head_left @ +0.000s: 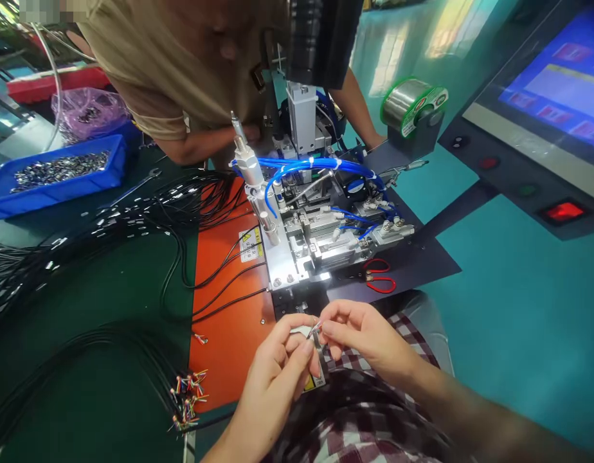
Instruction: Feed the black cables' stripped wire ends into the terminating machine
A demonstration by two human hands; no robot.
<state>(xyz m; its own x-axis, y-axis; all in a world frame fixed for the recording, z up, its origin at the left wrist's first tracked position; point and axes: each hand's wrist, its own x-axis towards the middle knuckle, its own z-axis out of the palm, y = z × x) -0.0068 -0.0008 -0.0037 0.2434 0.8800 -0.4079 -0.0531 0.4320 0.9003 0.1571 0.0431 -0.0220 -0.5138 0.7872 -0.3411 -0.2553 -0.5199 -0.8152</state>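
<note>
My left hand point(288, 360) and my right hand point(352, 328) meet just in front of the metal machine point(321, 238). Between their fingertips is a small shiny piece point(315, 328), pinched from both sides; its exact shape is too small to tell. To the left, on the orange plate point(224, 354), black cables run into the machine's edge. A bundle of black cables point(128, 341) with coloured stripped wire ends point(187, 399) lies left of my left hand.
Red-handled scissors point(381, 276) lie right of the machine. A solder spool point(407, 106) and a control panel point(533, 141) stand at the right. Far left is a blue tray point(116, 161) of metal parts. Another person point(166, 77) leans in behind the machine.
</note>
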